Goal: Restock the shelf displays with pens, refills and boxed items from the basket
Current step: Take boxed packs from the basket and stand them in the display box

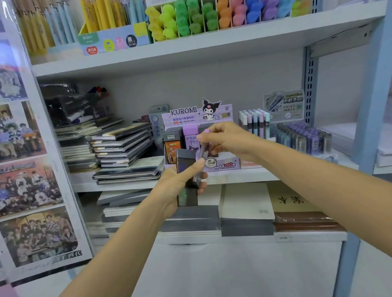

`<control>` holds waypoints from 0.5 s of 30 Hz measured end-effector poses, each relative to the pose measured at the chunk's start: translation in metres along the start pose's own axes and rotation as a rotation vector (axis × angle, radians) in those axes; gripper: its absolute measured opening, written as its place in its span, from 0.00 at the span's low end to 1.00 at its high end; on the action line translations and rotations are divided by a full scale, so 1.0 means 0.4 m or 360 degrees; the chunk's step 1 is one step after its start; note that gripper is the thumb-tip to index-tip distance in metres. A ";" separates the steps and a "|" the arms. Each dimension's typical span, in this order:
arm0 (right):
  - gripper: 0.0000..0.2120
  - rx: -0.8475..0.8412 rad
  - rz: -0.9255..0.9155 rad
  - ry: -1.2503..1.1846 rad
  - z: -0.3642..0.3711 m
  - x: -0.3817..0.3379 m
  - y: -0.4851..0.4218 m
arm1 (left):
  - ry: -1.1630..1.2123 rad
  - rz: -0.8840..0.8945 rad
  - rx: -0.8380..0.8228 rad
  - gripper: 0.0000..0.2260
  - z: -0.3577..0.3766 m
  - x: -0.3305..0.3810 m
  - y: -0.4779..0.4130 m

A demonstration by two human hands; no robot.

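My left hand (181, 185) grips a small stack of dark grey refill boxes (187, 177) in front of the middle shelf's edge. My right hand (227, 140) pinches one slim purple refill case (202, 149) by its top, tilted, just above that stack. Both hands hover in front of the purple Kuromi display box (192, 118), which holds upright grey, purple and orange refill boxes. The basket is not in view.
Stacked notebooks (124, 150) lie left of the display. Refill tubes (304, 136) and pastel cases (254, 122) stand to its right. Highlighters (221, 11) and pens (105, 11) fill the upper shelf. More notebooks (245, 208) lie on the lower shelf. A blue upright (373, 99) bounds the right.
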State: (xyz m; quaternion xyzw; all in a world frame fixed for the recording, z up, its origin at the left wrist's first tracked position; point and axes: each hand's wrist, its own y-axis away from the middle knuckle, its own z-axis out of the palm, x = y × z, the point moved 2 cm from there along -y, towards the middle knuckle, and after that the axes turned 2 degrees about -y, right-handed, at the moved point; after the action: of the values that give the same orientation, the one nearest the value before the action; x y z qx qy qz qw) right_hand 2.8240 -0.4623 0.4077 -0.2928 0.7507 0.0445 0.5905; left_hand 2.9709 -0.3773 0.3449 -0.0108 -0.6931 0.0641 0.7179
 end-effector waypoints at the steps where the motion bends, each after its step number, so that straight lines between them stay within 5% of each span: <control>1: 0.13 -0.0021 0.0003 -0.0009 -0.004 -0.006 -0.002 | 0.0020 0.0007 -0.0009 0.19 -0.003 0.001 0.001; 10: 0.17 0.0344 -0.0156 0.0163 -0.059 -0.027 -0.075 | 0.0418 -0.0260 0.0228 0.24 -0.075 0.001 -0.030; 15: 0.17 0.0526 -0.0362 0.0461 -0.048 -0.020 -0.123 | 0.0262 -0.0190 0.0179 0.14 -0.097 -0.012 -0.051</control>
State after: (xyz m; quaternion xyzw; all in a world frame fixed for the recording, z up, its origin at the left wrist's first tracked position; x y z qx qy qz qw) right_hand 2.8326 -0.5076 0.4344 -0.2782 0.7869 -0.1880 0.5178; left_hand 3.0112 -0.3952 0.3406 0.0655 -0.6265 0.0589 0.7745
